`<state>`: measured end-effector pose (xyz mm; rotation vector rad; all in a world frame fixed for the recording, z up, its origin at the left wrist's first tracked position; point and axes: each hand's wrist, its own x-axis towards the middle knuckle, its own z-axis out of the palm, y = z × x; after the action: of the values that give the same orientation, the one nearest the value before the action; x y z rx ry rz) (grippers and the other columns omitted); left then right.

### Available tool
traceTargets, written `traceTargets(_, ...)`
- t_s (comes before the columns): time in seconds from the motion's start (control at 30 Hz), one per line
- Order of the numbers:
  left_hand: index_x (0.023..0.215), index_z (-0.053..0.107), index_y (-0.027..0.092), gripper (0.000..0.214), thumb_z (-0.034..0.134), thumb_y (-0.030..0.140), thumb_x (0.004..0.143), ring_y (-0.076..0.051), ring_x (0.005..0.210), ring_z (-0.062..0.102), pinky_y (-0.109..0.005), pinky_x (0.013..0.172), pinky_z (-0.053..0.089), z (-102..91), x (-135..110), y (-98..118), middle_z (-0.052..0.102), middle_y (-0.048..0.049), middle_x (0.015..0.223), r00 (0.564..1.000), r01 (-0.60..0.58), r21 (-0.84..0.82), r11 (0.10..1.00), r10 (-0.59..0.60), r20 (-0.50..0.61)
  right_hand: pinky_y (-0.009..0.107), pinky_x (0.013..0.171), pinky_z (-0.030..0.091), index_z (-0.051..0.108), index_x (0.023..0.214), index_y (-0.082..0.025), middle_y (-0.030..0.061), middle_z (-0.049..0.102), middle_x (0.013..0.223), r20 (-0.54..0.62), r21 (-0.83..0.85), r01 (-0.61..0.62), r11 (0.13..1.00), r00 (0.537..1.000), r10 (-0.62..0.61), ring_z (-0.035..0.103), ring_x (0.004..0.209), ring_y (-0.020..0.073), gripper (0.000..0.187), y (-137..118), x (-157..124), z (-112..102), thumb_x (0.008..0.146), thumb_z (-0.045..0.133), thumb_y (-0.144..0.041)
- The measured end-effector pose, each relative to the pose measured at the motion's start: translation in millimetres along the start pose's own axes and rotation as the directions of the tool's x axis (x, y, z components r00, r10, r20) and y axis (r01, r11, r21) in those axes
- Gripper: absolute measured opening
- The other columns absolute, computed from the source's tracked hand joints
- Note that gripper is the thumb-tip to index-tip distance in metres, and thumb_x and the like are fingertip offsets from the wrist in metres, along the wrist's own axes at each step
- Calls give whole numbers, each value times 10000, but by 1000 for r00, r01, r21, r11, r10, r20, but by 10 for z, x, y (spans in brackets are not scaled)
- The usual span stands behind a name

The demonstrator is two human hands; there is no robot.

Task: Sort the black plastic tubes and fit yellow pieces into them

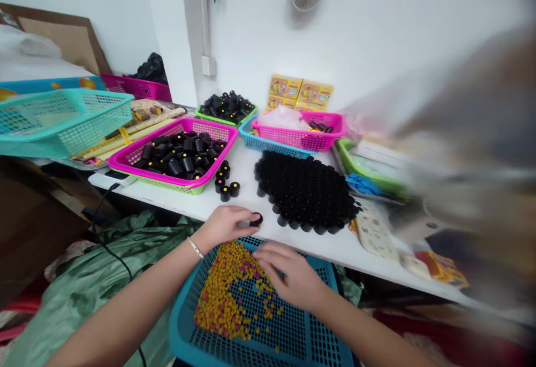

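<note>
L hand [226, 224] grasping small black cap [257, 219] btw fingers, cap's long axis approx. level, end pointing right, above front edge of worktop [188, 210], R hand [291, 277] open, fingers bent down on yellow-pink pieces [224, 294] in blue plastic basket [178, 328]

The head-worn camera looks forward and down from just above the person's left hand [224, 226] and right hand [291, 277], close over the blue mesh basket [180, 328], facing across the white surface [196, 202] toward the wall [360, 37].
</note>
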<state>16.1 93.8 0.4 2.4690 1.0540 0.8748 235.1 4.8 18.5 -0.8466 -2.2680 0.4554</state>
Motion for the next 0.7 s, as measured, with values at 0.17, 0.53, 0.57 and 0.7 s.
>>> traceTargets(0.17,934,716,230,265,692,462,807,-109,560,570,-219,569,440,-1,36,68,734,14,812,996,85,10,996,-85,-4,245,826,515,707,910,-160,60,716,878,407,2,-45,999,912,40,655,856,149,274,66,-177,313,957,446,-226)
traceTargets(0.53,1080,688,249,251,664,349,851,-282,1003,595,-413,857,519,-354,-82,-17,598,-87,1120,944,275,468,840,-145,-295,272,706,505,713,946,-158,97,688,983,663,-285,14,958,725,187,650,932,230,193,339,-441,690,837,555,-178)
traceTargets(0.57,1158,651,250,318,658,343,854,-282,1000,601,-392,818,535,-362,-71,-10,585,-90,1126,933,318,479,818,-182,-309,278,709,509,715,922,-155,95,690,959,666,-290,23,957,723,185,650,919,232,185,351,-453,723,828,555,-155)
traceTargets(0.7,1342,496,255,446,573,349,913,-243,940,633,-324,738,551,-250,109,195,551,-91,1167,937,326,449,832,-221,-271,308,696,530,709,772,-140,87,693,839,686,-306,51,951,704,183,652,832,241,143,397,-468,843,779,575,-89)
